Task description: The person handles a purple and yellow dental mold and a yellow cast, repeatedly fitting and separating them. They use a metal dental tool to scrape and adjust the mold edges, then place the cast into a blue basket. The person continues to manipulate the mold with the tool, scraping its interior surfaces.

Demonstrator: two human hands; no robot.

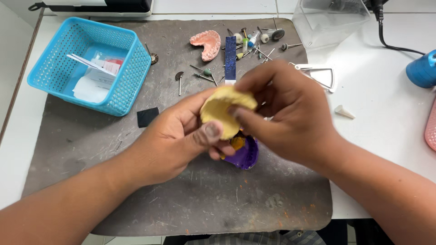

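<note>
Far left, a light-blue perforated plastic basket (122, 68) sits on the worn grey rubber mat (181, 199), papers and tweezers inside. Moving in, the left hand (172, 140) is curled around a pale yellow, rounded dental cast (222, 111), thumb pressed to its lower edge. Just beneath it, a purple tray (247, 156) rests on the mat. Behind, a pink denture piece (206, 43) and a scatter of small metal burs (254, 45). The right hand (286, 115) pinches the cast's upper right rim. Far right, a blue cylinder (422, 70) on the white table (381, 100).
</note>
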